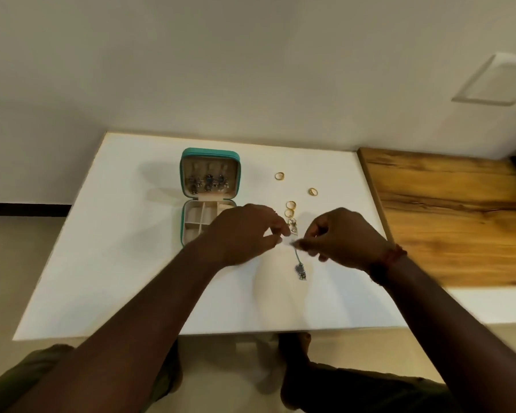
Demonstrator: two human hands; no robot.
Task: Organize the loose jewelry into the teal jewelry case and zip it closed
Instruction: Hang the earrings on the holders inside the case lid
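The teal jewelry case (pixel 210 153) lies open on the white table (pixel 102 248), its lid holding several dark dangling earrings (pixel 208 181). The beige tray with dividers (pixel 201 217) is partly hidden by my left hand (pixel 245 234). My left hand and my right hand (pixel 343 236) meet over the table, both pinching the top of one dangling earring (pixel 300 269), whose dark beaded end hangs below them. Several gold rings lie loose: one (pixel 279 175) at the back, one (pixel 312 191) to the right, two (pixel 290 207) just behind my hands. A small silver piece (pixel 292 226) lies between my hands.
A wooden board (pixel 447 210) adjoins the table on the right. A pale wall runs along the table's far edge. My knees and the floor show below the table's near edge.
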